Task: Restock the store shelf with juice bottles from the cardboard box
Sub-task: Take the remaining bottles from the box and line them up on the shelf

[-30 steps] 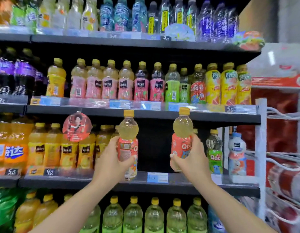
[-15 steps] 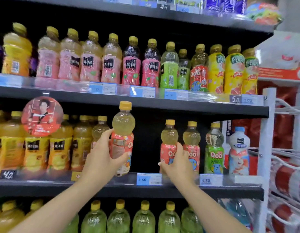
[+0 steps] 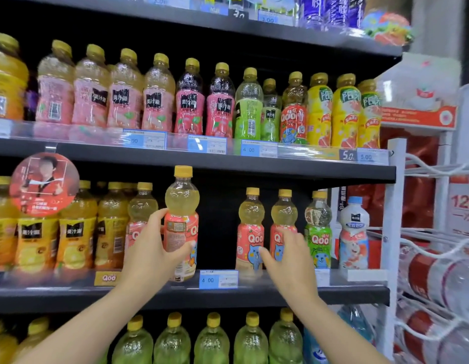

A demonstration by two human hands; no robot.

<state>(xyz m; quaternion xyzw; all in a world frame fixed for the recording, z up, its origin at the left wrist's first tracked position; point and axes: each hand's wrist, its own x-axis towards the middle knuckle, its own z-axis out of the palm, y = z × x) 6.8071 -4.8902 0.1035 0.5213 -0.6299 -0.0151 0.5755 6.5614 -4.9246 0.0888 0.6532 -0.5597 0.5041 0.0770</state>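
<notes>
My left hand (image 3: 152, 256) grips a pale-yellow juice bottle (image 3: 181, 206) with a pink Qoo label and yellow cap, upright, in front of a dark gap on the middle shelf (image 3: 254, 292). Two matching pink-label Qoo bottles stand on that shelf to the right, one (image 3: 250, 227) beside the other (image 3: 283, 214). My right hand (image 3: 288, 261) is in front of their lower halves with fingers spread, holding nothing. No cardboard box is in view.
A green-label Qoo bottle (image 3: 318, 229) and a white bottle with a blue cap (image 3: 354, 232) stand at the shelf's right end. Orange juice bottles (image 3: 75, 229) fill the left. A round red sign (image 3: 44, 183) hangs above them. A white wire rack (image 3: 438, 258) of large bottles stands right.
My right hand set its bottle on the middle shelf beside the other pink-label bottle and let go. My left hand still holds its bottle. The camera moved closer.
</notes>
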